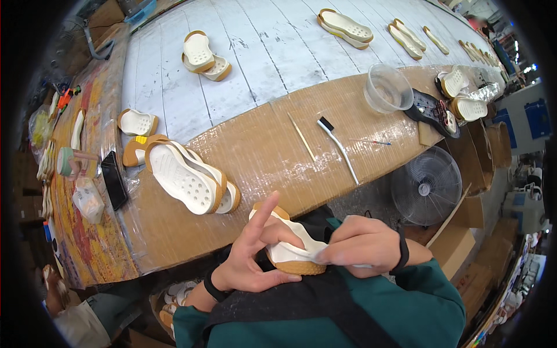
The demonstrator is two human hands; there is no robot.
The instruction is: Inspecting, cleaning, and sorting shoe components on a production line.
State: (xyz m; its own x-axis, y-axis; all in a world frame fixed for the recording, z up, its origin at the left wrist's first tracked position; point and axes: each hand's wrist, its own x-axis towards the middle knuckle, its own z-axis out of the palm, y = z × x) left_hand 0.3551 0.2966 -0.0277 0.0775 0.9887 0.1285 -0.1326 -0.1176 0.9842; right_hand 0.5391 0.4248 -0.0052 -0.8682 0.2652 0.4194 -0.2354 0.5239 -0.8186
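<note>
White-and-tan shoe sole (297, 267) sits tilted over the dark apron (284, 304) and would probably twist or drop if the left hand (249, 249) slackened. That hand's grip clasps it between thumb and fingers, one finger raised; the right hand (365, 246) has a narrow, pinching grip at its rim, contents unclear, with other soles (181, 178) on the tabletop (264, 145) beyond.

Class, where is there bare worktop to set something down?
Bare: cardboard between the front-left soles and wooden stick; white surface between the back-left stack and back-middle pair. Crowded: the right end, with clear tub, black tray and more soles.
</note>
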